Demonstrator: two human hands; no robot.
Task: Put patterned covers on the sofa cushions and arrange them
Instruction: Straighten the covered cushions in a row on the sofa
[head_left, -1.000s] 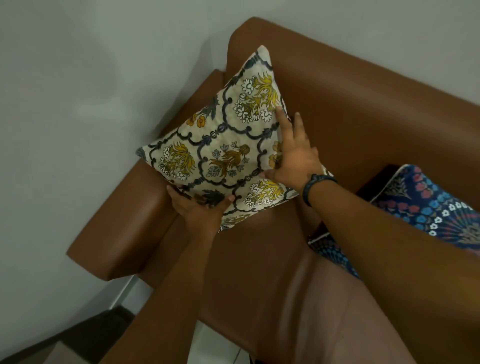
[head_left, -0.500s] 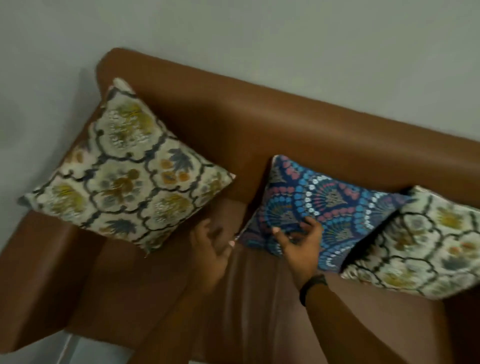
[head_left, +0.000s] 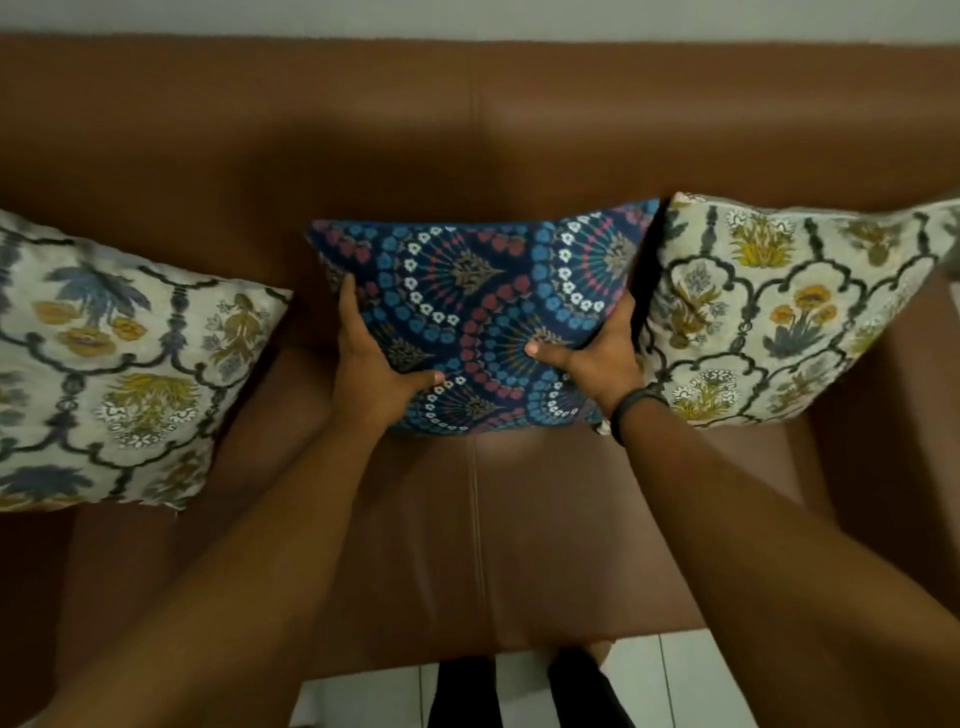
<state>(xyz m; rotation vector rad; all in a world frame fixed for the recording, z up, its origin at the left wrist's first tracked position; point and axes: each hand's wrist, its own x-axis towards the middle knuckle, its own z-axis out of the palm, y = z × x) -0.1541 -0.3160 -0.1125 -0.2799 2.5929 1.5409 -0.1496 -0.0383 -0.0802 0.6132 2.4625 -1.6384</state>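
Three covered cushions stand against the back of a brown leather sofa (head_left: 467, 130). The middle one is a dark blue cushion (head_left: 483, 291) with red, blue and white fan patterns. My left hand (head_left: 371, 364) grips its left side, thumb on the front. My right hand (head_left: 597, 353), with a black wristband, grips its right side. A cream floral cushion (head_left: 114, 364) leans at the left. Another cream floral cushion (head_left: 789, 312) leans at the right, touching the blue one.
The sofa seat (head_left: 467, 545) stretches out below the cushions, with a centre seam. White floor tiles (head_left: 675, 680) and dark trouser legs (head_left: 462, 696) show at the bottom edge. The right armrest (head_left: 924, 415) rises beside the right cushion.
Both hands left the cream cushion at the left corner and moved right to the blue cushion, which they now grip on both sides. The view swung to face the sofa squarely.
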